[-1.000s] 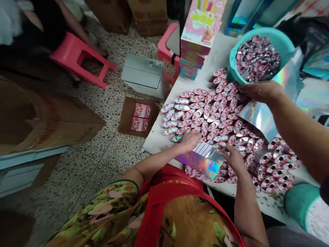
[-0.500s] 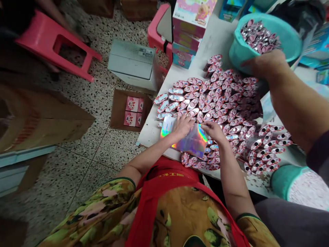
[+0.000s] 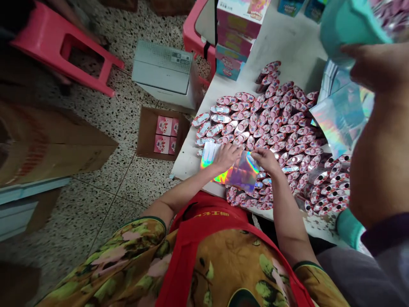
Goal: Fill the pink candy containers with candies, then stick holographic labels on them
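Observation:
A shiny holographic sheet or pouch lies at the near edge of the table, tilted a little. My left hand rests on its upper part with the fingers spread. At the sheet's upper right corner, the fingertips of my right hand pinch its edge. Behind and to the right of both hands stand many slim packs with pink round pieces in their oval ends, packed side by side. Packs with black round pieces are farther right.
Another person's arm holds a teal tub at the right. Stacked boxes stand at the table's back. More holographic sheets lie right. An open carton and a pink stool are on the floor.
The other person's hand has moved the teal tub up and to the right, uncovering holographic sheets on the table. My hands have barely moved on the sheet.

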The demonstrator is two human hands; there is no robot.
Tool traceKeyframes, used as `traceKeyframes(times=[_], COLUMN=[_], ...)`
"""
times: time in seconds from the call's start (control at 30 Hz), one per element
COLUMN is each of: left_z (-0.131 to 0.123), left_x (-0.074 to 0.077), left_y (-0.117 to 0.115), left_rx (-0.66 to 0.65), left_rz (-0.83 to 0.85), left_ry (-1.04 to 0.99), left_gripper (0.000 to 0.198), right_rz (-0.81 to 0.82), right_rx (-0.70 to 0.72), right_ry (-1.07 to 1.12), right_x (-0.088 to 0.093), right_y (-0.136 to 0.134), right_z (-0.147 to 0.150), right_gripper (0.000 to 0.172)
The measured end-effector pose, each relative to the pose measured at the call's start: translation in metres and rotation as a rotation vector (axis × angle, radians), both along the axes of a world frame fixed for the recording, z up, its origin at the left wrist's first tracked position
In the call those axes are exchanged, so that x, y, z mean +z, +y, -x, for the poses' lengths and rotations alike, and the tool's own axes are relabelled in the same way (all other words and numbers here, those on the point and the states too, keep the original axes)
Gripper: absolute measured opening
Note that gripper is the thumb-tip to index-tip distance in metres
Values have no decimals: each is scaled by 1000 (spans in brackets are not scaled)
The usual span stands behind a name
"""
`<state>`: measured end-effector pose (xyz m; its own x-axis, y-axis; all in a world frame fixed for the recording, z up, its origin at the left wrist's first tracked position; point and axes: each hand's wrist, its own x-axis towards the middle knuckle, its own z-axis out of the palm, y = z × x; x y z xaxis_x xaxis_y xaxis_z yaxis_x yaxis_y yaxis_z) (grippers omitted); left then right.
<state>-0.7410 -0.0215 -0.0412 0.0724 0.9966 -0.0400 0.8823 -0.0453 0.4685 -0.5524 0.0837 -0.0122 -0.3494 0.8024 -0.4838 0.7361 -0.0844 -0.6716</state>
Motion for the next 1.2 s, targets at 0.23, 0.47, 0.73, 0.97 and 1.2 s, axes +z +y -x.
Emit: traceKeyframes(times=[0.23,0.47,0.73,0.97,1.2], left_z=[1,7,16,30,48], left_x=[-15,-12,36,43,28], left_y=[-14,-31,-28,8,44], left_rx=[-87,-134,667,908,988], left_rz=[-22,-70,-44,-88,-71], left_ry=[-30,-288,-1090,-1381,-1389], left_gripper=[42,18,19,40,34], right_rz=[77,123,-360,133,198], right_rx=[-15,-77,-17,-62,24], right_ry=[46,99,-121,441,427], right_x=[1,-9,6,23,10], right_y=[-5,-4,-10,-17,33], right_z=[1,1,7,59,98], right_gripper=[24,30,35,58,50])
